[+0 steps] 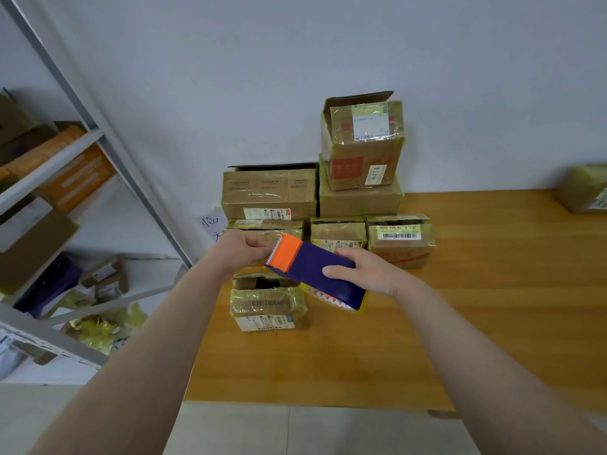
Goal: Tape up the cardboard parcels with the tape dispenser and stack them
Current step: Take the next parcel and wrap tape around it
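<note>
Bright, even, diffuse light; source out of frame. Soft shadows under parcels on table (492, 307). Glare flashing off tape wrap of top parcel (361, 139). Wide-angle bend: shelf post (97, 126) leaning hard at left. Right-edge parcel (584, 188) smeared, out of focus. Slight softness overall.

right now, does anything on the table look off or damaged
The topmost box sits skewed on the one below, a flap standing up, and the near parcel is open on top with crumpled yellowish tape.

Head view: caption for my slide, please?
Left hand and right hand hold a purple-and-orange tape dispenser over an unsealed parcel on the wooden table, stacked parcels behind.
</note>
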